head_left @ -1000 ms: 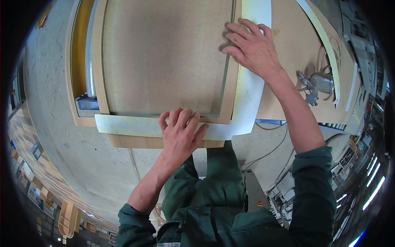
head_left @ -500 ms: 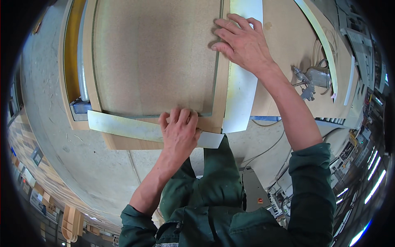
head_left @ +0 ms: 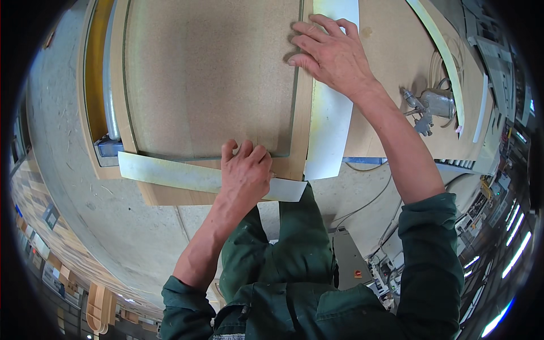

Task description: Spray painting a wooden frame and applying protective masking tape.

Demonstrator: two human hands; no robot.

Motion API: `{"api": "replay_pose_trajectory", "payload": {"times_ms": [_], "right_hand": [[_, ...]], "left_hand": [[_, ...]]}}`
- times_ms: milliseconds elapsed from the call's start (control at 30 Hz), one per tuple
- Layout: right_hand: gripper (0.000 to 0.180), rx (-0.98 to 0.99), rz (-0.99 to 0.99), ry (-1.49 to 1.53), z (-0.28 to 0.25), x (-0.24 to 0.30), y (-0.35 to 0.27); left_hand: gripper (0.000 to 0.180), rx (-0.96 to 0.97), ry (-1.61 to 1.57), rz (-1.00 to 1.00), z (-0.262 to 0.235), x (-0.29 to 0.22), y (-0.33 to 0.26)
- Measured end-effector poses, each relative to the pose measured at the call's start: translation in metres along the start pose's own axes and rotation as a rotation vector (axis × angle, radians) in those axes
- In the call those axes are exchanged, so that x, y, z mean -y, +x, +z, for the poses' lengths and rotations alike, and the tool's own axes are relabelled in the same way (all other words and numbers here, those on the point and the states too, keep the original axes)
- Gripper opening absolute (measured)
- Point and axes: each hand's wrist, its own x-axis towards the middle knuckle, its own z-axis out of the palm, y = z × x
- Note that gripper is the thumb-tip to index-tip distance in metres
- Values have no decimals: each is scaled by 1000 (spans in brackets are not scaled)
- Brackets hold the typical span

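A pale wooden frame [head_left: 296, 169] surrounds a brownish panel [head_left: 209, 79], with a dark groove along the join. Across the frame's near rail lies a white strip [head_left: 167, 171], slightly slanted. My left hand [head_left: 245, 173] is on that strip, fingers bent and closed; their tips reach past it toward the groove, and the thumb is mostly hidden. A wider white strip [head_left: 330, 136] runs along the frame's right side. My right hand [head_left: 339, 61] rests over this strip and the right rail, fingers spread, their tips by the groove.
Right of the frame, a metal spray gun [head_left: 422, 107] and its hose lie on a brown board [head_left: 382, 62] beside a long curved pale strip [head_left: 447, 56]. A yellow-and-grey rail [head_left: 102, 68] stands at the left. A grey box [head_left: 348, 255] is near my legs.
My left hand has shifted slightly up and left, its fingers reaching a little further over the panel's near edge. The right hand has stayed in nearly the same place.
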Motion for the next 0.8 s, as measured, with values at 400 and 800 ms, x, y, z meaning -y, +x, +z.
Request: {"api": "replay_pose_trajectory", "payload": {"times_ms": [400,800], "right_hand": [[67,-50,220,207,3,12,7],[61,-234,567,17,14,23,58]], "left_hand": [[37,-127,83,-156,9,-21,-13],[41,-168,30,-125,12,-22,-20]]}}
